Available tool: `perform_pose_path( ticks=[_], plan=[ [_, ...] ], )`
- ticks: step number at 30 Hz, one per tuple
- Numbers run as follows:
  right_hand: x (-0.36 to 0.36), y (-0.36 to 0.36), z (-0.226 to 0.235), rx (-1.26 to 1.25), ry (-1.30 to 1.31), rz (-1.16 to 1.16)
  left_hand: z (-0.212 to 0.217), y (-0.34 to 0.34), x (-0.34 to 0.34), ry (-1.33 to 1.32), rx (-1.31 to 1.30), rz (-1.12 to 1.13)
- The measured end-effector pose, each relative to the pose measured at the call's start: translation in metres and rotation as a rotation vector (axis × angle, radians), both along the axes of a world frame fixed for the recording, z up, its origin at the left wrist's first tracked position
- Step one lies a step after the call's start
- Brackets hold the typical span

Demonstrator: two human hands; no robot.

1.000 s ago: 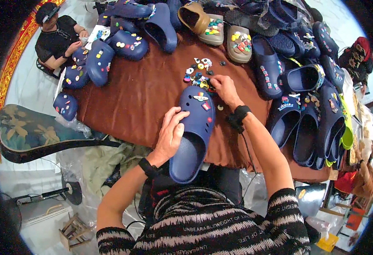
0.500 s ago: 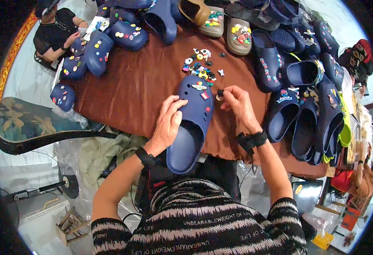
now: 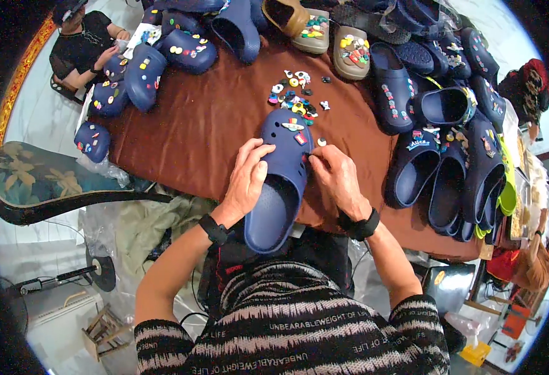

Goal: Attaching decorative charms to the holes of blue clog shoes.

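Observation:
A dark blue clog (image 3: 273, 200) lies on the brown cloth, toe away from me, with a few small charms on its upper. My left hand (image 3: 249, 172) grips its left side, fingers over the upper and thumb near the foot opening. At the clog's right edge, my right hand (image 3: 340, 178) is closed in a pinch by the side holes. A small dark bit shows at those fingertips; I cannot make out what it is. Just beyond them on the cloth sits a small round white-and-dark charm (image 3: 321, 142). A loose pile of colourful charms (image 3: 296, 100) lies past the toe.
Decorated blue clogs (image 3: 392, 90) crowd the table's right side, and more (image 3: 190, 51) stand at the far left. Beige clogs (image 3: 351, 53) are at the back. A patterned padded chair (image 3: 43, 181) is at left. Another person (image 3: 84, 47) sits at the far left corner.
My right hand has moved left from the cloth to the clog's right edge. The round white-and-dark charm now shows uncovered on the cloth. My left hand keeps its grip.

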State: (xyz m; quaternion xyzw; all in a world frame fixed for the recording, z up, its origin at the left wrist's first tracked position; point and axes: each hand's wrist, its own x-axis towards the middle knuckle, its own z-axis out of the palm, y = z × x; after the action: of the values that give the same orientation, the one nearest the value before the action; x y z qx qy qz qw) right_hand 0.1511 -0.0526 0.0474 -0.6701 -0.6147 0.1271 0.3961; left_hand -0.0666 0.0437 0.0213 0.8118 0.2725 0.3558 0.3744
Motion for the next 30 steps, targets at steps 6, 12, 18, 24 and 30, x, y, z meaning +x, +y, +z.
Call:
perform_pose_path(
  ticks=[6, 12, 18, 24, 30],
  plan=[
    [-0.019, -0.018, 0.002, 0.025, -0.084, -0.035, -0.002, 0.001, -0.001, -0.006, 0.004, 0.0],
    [-0.026, -0.018, -0.004, 0.06, -0.137, -0.045, -0.002, 0.0, 0.001, -0.009, -0.001, 0.005],
    [-0.016, -0.015, 0.004, -0.028, 0.0, 0.081, 0.0, 0.0, 0.0, -0.019, -0.001, 0.005],
    [-0.003, -0.007, 0.007, 0.048, -0.037, 0.212, 0.0, 0.0, -0.001, -0.013, -0.005, 0.003],
    [-0.006, -0.009, 0.014, -0.118, -0.056, 0.174, -0.002, 0.0, -0.002, -0.002, -0.001, 0.005]
  ],
)
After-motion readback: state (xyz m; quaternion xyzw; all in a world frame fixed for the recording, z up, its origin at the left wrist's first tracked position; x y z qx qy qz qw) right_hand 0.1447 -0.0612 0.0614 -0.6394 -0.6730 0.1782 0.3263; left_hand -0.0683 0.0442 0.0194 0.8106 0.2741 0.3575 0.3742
